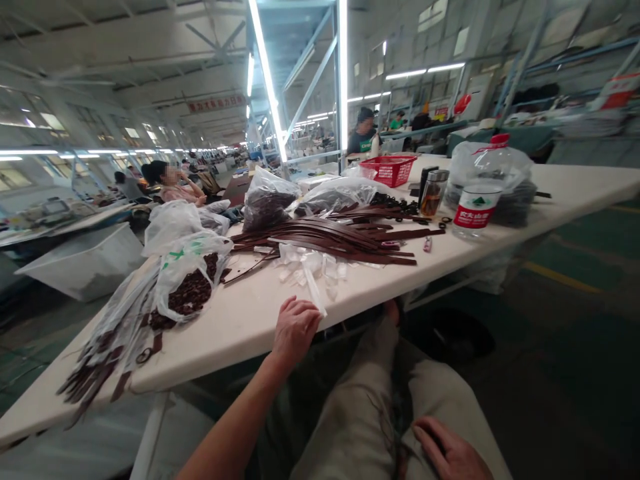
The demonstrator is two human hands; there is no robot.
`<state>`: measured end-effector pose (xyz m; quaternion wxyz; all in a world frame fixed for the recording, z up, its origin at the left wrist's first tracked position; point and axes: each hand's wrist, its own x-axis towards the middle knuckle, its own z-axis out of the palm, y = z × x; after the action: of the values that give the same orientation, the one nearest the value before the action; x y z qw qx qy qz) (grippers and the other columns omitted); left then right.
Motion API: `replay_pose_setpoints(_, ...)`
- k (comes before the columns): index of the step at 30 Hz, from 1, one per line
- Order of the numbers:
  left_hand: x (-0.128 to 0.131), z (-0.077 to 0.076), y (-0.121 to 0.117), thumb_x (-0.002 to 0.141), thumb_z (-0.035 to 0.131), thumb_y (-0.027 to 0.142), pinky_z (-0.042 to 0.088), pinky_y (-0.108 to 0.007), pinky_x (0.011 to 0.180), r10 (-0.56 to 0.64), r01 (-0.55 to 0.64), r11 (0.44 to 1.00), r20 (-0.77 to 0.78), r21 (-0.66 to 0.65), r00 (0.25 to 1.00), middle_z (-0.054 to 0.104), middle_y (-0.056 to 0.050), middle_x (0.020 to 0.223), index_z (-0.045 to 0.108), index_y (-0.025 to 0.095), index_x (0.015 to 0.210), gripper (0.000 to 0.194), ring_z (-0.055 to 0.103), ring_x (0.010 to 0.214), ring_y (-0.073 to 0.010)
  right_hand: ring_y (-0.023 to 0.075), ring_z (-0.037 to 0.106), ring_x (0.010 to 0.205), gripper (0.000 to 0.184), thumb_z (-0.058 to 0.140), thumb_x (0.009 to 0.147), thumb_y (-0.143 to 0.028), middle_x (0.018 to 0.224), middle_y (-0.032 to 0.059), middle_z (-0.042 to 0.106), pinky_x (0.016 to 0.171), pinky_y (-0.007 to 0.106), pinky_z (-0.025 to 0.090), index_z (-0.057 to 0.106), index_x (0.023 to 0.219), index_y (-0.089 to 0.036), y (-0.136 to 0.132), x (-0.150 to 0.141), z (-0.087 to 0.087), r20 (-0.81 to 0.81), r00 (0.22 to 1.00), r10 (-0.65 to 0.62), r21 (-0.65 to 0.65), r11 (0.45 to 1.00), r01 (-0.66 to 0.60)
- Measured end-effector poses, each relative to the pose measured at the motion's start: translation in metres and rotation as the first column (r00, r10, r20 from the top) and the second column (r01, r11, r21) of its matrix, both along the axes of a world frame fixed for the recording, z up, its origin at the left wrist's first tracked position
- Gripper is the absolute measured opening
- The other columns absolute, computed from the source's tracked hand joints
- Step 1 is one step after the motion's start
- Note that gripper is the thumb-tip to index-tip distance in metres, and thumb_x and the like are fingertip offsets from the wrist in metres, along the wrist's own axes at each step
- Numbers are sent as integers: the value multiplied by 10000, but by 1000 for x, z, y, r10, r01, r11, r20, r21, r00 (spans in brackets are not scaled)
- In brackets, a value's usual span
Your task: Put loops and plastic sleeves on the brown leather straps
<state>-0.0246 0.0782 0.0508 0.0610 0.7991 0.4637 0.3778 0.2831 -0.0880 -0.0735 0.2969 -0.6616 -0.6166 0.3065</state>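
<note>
Right hand [447, 452]: palm down on a beige trouser thigh [360, 413], fingers [430, 433] loose and released, nothing grasped.

Left hand [295, 333]: resting on the near edge of a white worktop [240, 340], fingers [293, 313] gently curved and released, nothing grasped; fingertips just beside a scatter of small clear plastic sleeves [310, 267].

Leather straps [325, 238]: a large overlapping bunch at mid-worktop, just beyond the sleeves. Long, narrow, flat, dark brown, with a slight sheen; fanned out lengthwise, ends pointing right.

To the left on the worktop: a white plastic bag [187, 287] of small dark brown pieces, plus a clear bag of brown strips [107, 340] hanging over the end.

Behind the straps: two clear bags of dark pieces [267, 200], small black rings [395, 203], a glass flask [433, 192], a large water bottle with a red cap [475, 193], a red plastic basket [389, 170].

Farther off: a co-worker in a dark cap [365, 130] beyond the worktop, a seated person [173, 183] at a neighbouring table, long rows of strip lights [267, 80] overhead.
</note>
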Motion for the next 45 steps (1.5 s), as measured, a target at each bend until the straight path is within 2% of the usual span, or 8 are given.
replay_pose_setpoints(10,-24,-7,-113,854,644,267,307,-464,1096,-99,93,993,-88,-68,991,768,0,893,742,341,865,124,677,920,-232,157,637,704,394,517,882,-553,806,28,692,674,269,509,653,844,-185,25,-76,64,-513,846,147,-167,949,-266)
replay_pose_setpoints(16,-20,-18,-123,878,631,261,358,-421,1053,-119,116,993,-167,-30,979,760,5,892,726,301,847,107,664,821,-181,125,593,661,405,564,842,-549,810,26,678,588,237,452,646,931,-163,62,-134,108,-595,767,242,-168,895,-412)
replay_pose_setpoints(23,-25,-28,-127,820,703,283,459,-369,921,-50,78,982,159,-175,986,721,-22,851,700,222,804,63,652,814,-175,102,468,539,283,616,737,-455,581,-43,512,531,245,387,554,659,-190,90,-147,101,-522,832,187,-109,953,-283)
replay_pose_setpoints(25,-23,-33,-127,785,728,339,497,-334,813,74,89,918,387,-387,919,713,-48,876,700,197,865,165,648,817,-190,99,467,559,284,602,740,-462,599,-46,521,545,239,384,565,684,-186,92,-144,99,-507,840,193,-91,957,-275)
replay_pose_setpoints(28,-15,-39,-121,780,705,425,505,-322,776,239,313,664,589,-679,772,734,-75,899,723,156,970,330,658,825,-214,97,466,583,269,595,753,-444,615,-50,534,565,233,376,563,680,-188,91,-141,101,-464,859,215,-65,959,-275)
replay_pose_setpoints(33,3,-49,-110,705,782,428,492,-333,833,403,553,339,649,-761,645,745,-104,816,774,97,842,358,656,766,-207,86,426,581,229,611,772,-347,581,-72,490,578,229,328,532,624,-193,87,-138,102,-351,907,233,-18,967,-255)
replay_pose_setpoints(37,14,-57,-110,654,828,354,485,-312,817,468,613,266,656,-744,592,731,-92,768,779,85,810,315,637,733,-189,89,445,581,220,599,799,-307,576,-70,495,570,227,325,549,619,-190,83,-133,96,-283,928,242,2,968,-252)
replay_pose_setpoints(45,31,-72,-114,671,762,254,422,-253,694,424,605,308,675,-734,603,660,-39,639,722,103,650,157,542,637,-133,120,593,635,188,544,869,-324,675,-31,652,612,220,452,658,795,-193,106,-91,97,-152,959,239,97,969,-227)
